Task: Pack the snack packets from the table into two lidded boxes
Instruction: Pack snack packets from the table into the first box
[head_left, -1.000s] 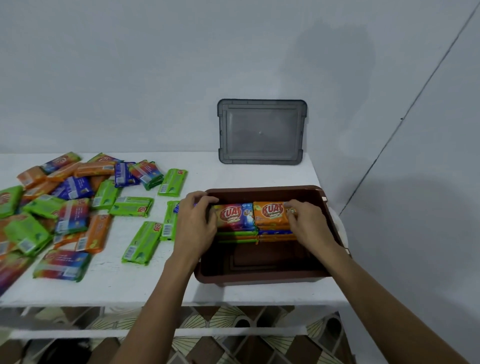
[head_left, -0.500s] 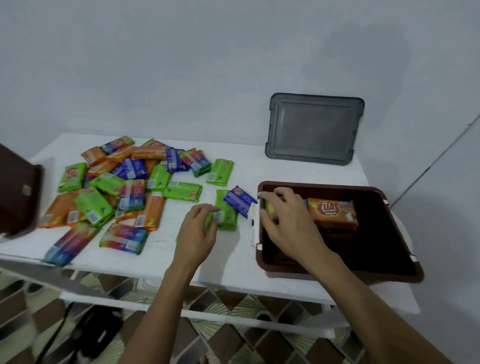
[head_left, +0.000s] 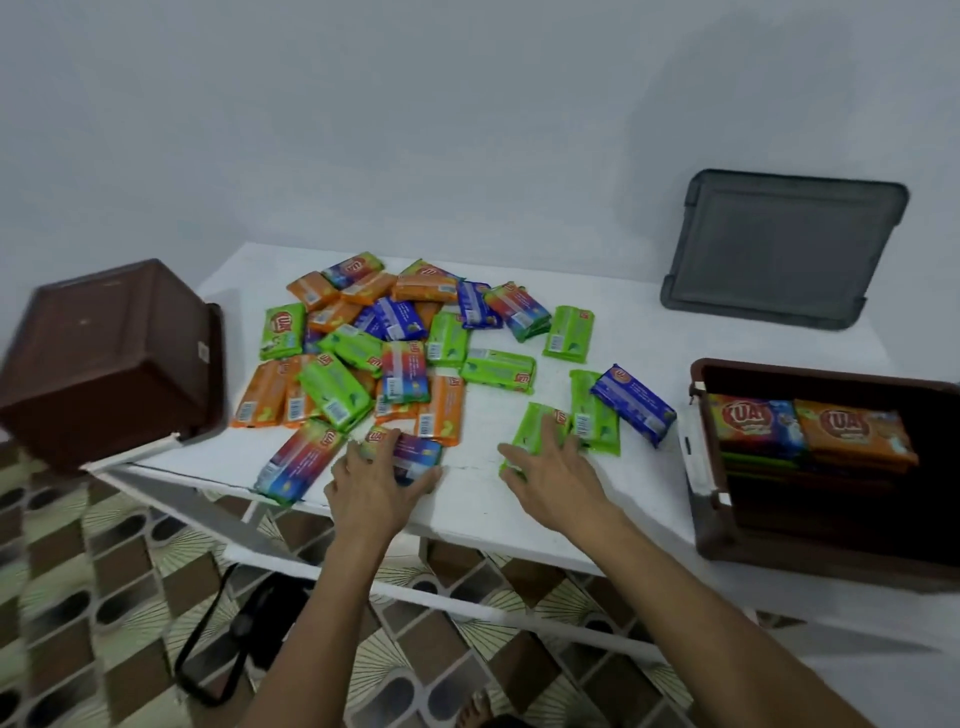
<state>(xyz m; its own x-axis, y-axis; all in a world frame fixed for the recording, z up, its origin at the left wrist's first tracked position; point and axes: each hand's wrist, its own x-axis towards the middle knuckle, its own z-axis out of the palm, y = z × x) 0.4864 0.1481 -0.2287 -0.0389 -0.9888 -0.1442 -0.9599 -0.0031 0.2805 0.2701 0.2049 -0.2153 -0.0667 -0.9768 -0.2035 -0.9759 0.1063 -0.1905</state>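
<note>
1. partly cut off by the right edge, an open brown plastic box (head_left: 709, 467) holds stacked orange and blue packets (head_left: 810, 431); its dark floor is hard to read.
2. a second brown box (head_left: 104, 353), blurred, lies tipped at the white desk's (head_left: 639, 338) left end.
3. glossy green, orange, blue and rainbow snack packets (head_left: 395, 353) lie heaped mid-desk.
4. left hand (head_left: 379, 483): grip wide, fingers flat on a rainbow packet (head_left: 423, 454).
5. right hand (head_left: 550, 467): grip wide, fingers flat on a half-hidden green packet (head_left: 530, 421).

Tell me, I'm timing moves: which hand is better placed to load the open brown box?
Right, likely: the right hand rests on a green foil packet nearer the open brown plastic box; the left hand touches a rainbow-coloured packet farther away.
</note>
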